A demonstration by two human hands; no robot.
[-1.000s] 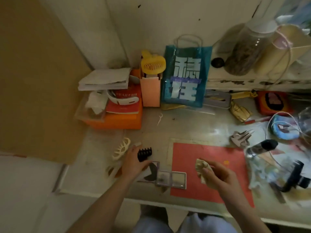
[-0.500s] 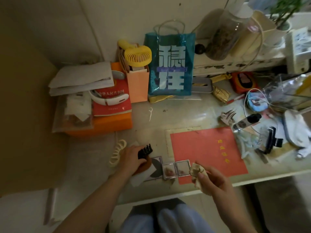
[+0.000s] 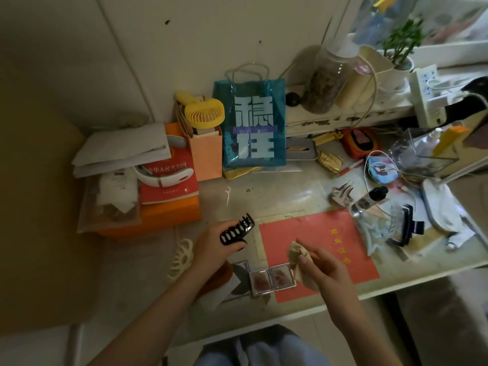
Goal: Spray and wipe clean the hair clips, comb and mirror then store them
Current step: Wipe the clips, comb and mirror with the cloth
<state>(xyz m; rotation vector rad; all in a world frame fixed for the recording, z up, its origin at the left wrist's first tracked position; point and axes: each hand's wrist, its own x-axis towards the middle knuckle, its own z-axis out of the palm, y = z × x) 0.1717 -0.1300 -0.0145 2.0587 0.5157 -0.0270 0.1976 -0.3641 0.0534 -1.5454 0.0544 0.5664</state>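
My left hand point(image 3: 211, 250) grips a black claw hair clip point(image 3: 237, 229), raised above the desk near its front left. My right hand point(image 3: 320, 269) pinches a crumpled beige cloth point(image 3: 298, 253) just right of the clip. Below both hands an open folding mirror point(image 3: 272, 278) lies flat near the desk's front edge. A cream claw clip point(image 3: 181, 258) lies left of my left hand. A grey-beige claw clip point(image 3: 342, 195) sits further back on the right. A small spray bottle with a black cap point(image 3: 369, 199) lies beside it, and a large black clip point(image 3: 405, 228) lies right of the red mat.
A red mat point(image 3: 317, 241) covers the desk's front middle. A teal gift bag point(image 3: 250, 125), an orange paper bag with a yellow fan point(image 3: 204, 113) and an orange box point(image 3: 158, 217) under books stand at the back. Cables, a clear box and a jar crowd the right side.
My left hand has lifted the black clip off the desk and up toward the cloth. My right hand has brought the cloth up and left. The camera has tilted, showing more of the right side.
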